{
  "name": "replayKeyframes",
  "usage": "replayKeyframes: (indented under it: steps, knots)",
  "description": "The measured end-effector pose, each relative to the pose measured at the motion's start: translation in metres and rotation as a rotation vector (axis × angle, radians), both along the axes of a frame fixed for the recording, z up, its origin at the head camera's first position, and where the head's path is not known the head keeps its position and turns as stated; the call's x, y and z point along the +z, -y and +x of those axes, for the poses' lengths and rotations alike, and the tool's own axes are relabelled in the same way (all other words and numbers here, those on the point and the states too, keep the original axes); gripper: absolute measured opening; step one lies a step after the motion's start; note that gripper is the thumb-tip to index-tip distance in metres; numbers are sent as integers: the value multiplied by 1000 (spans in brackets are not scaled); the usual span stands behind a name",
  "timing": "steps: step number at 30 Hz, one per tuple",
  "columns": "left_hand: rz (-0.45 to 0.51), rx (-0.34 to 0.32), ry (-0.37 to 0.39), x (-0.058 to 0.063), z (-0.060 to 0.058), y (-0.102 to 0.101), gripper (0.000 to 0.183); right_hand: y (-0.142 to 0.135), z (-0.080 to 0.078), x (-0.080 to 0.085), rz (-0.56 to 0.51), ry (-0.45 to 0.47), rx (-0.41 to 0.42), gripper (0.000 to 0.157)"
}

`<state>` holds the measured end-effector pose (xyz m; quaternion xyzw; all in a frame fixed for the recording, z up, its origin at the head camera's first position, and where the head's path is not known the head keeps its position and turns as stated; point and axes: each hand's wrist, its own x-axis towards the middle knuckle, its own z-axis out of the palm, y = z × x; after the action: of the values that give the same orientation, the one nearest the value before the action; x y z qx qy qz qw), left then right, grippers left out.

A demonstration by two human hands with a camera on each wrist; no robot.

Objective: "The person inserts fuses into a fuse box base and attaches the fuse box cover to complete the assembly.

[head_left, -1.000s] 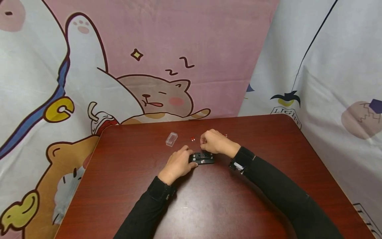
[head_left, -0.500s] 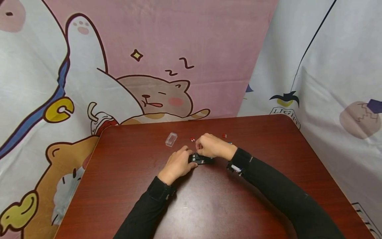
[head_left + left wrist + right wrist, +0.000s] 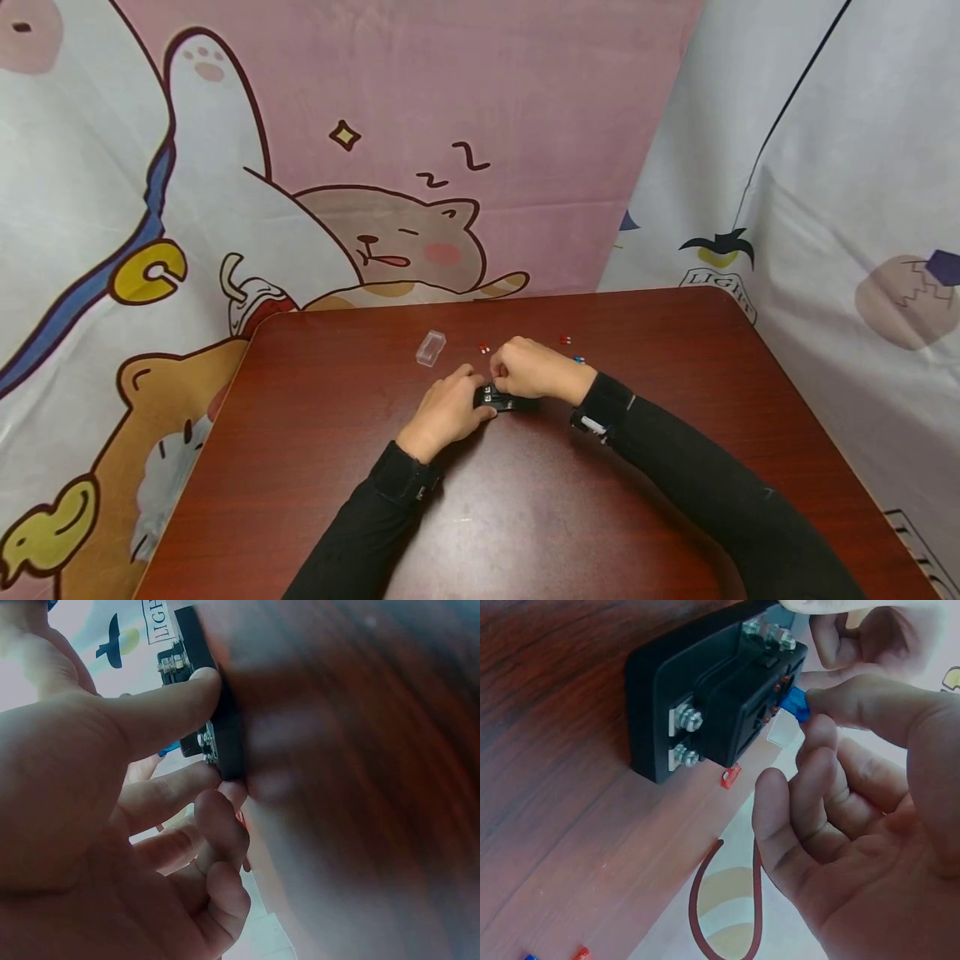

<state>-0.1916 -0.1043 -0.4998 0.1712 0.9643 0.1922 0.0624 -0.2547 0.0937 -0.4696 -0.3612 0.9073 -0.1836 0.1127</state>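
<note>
A black fuse block (image 3: 501, 405) with silver screw terminals lies on the table. My left hand (image 3: 447, 410) grips its left end, thumb along the near side and fingers beyond the end. Over the block's top, my right hand (image 3: 534, 368) pinches a small blue blade fuse (image 3: 796, 703) between thumb and index finger. In the right wrist view, the fuse's inner end meets the slotted face of the block; how deep it sits is hidden. The other right fingers are loosely curled beside it.
A clear plastic box (image 3: 431, 348) lies behind the left hand. One red fuse (image 3: 484, 348) is just beyond the block. Farther right are another red fuse (image 3: 565, 340) and a blue fuse (image 3: 579, 360), partly behind the right wrist. A printed cloth hangs beyond the brown table (image 3: 337, 433).
My right hand moved slightly left and down over the block, then stayed nearly still for the last half second. The blue fuse at the right came into view. The left hand kept its place.
</note>
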Motion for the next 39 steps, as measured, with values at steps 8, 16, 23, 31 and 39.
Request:
replayKeyframes:
  steps: [8, 16, 23, 31, 39]
  knots:
    - [6, 14, 21, 2, 1, -1, 47, -3, 1, 2, 2, 10, -3, 15]
    - [12, 16, 20, 2, 1, -1, 48, -3, 2, 2, 9, -10, 7, 14]
    - [8, 12, 12, 1, 1, -1, 47, -2, 3, 3, 24, -5, 6, 16]
    - [12, 7, 2, 1, 1, -1, 47, 0, 5, 6, 43, 2, 7, 12]
    - [5, 5, 6, 1, 1, 0, 48, 1, 4, 5, 54, 7, 17, 14]
